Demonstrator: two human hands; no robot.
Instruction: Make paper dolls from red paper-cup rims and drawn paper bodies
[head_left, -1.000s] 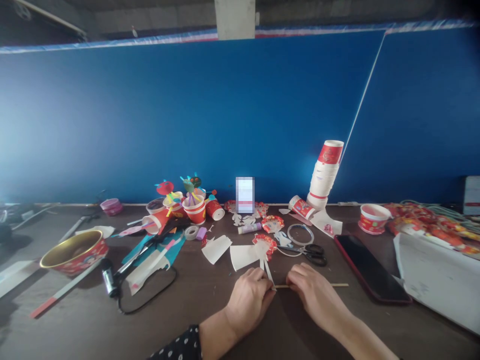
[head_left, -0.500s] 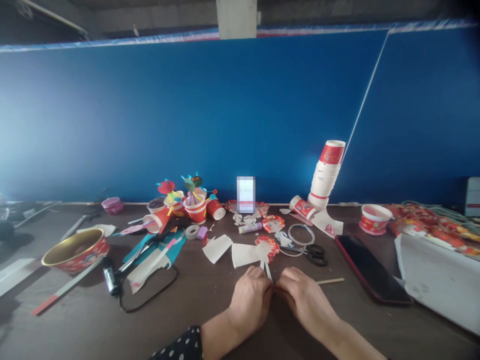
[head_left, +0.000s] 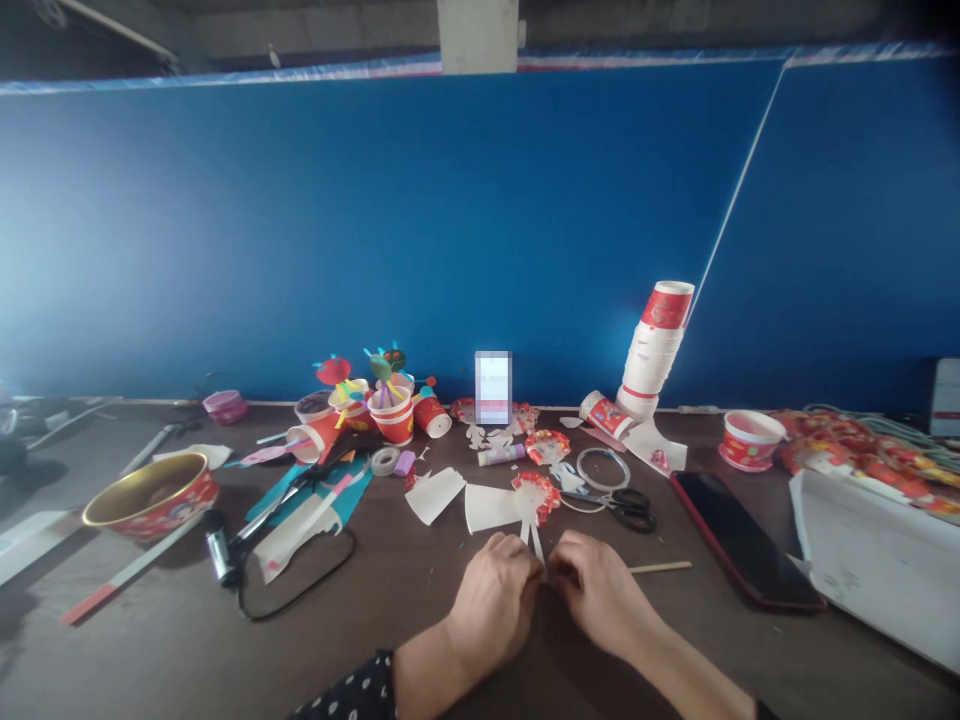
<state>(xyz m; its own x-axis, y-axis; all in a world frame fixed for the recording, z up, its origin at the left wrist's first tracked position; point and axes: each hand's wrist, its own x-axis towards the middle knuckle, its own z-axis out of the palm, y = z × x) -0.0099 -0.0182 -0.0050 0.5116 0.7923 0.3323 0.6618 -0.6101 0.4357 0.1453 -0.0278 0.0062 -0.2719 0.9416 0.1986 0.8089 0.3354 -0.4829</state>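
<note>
Near the front middle of the table, both hands meet, fingertips close together. My left hand (head_left: 491, 595) is closed, and its fingers pinch the lower end of a narrow white paper strip (head_left: 538, 545). My right hand (head_left: 600, 590) is curled beside it, thumb and fingers pinched at the same strip end; the exact grip is partly hidden. Two such strips run up to a red-and-white cut paper piece with a frilled edge (head_left: 547, 490) lying just beyond the hands. White paper pieces (head_left: 491, 508) lie left of it, and scissors (head_left: 634, 510) with black handles lie to its right.
A wooden stick (head_left: 660, 567) and a dark phone (head_left: 742, 540) are right of my hands. A leaning stack of paper cups (head_left: 652, 345) stands behind. At left are a gold-lined bowl (head_left: 154, 500), a glue gun (head_left: 225, 550) with its cord, and decorated cups (head_left: 391, 415). A glue stick (head_left: 501, 456) lies mid-table.
My right hand's fingers have shifted slightly, opening a small gap above the pinch. My left hand stays almost in place, and the objects on the table lie as before.
</note>
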